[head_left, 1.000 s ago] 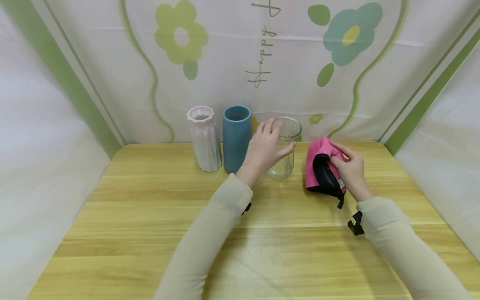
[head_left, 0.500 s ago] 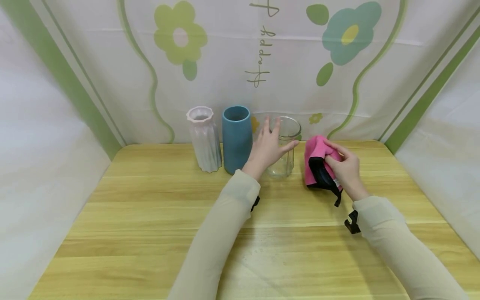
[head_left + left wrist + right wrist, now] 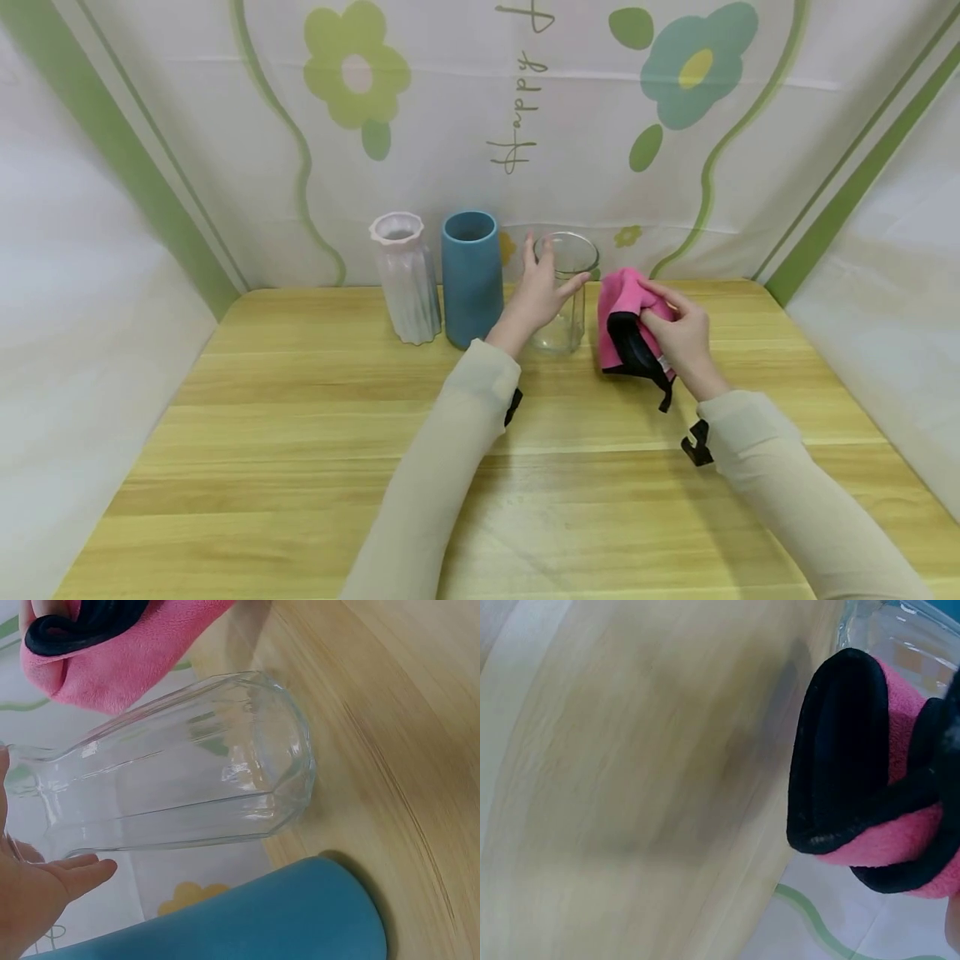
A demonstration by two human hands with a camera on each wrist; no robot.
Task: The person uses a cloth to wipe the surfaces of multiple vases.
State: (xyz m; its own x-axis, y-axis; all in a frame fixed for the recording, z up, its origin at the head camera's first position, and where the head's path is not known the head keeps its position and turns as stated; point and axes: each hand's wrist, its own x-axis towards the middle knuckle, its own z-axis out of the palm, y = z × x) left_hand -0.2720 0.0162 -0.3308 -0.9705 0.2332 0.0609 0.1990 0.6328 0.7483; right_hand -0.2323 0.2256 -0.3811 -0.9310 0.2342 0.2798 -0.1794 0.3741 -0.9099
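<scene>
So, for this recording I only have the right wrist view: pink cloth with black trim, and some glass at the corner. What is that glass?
Observer: A clear vase; the left wrist view shows its sides narrowing to a neck.
Operator: Is anything up by its rim? My picture cuts that part off.
Observer: Yes, the left hand, spread wide; I can't tell how firmly it touches, if at all.
Operator: I also get a sliver of blue at the edge. What stands beyond that?
Observer: Past the blue vase there's a pale vase with ridged sides, on the side away from the clear one.
</scene>
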